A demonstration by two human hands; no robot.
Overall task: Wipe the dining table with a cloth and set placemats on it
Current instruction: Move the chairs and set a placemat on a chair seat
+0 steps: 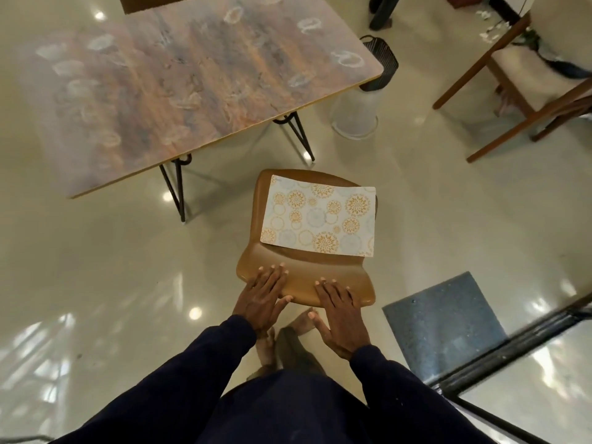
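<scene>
Head view: hands (pixel 301 299) flat on chair (pixel 253 213) back, placemat (pixel 318 216) on seat

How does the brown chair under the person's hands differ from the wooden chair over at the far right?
The brown chair is a smooth moulded shell; the wooden chair is an open frame with a pale, fluffy-looking seat. The brown chair carries a patterned placemat and has the left hand and right hand on its back; the wooden chair is untouched. Both stand on the glossy floor.

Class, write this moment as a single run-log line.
left hand: flat on chair backrest | right hand: same, open | placemat: on chair seat | dining table: no placemats yet
</scene>
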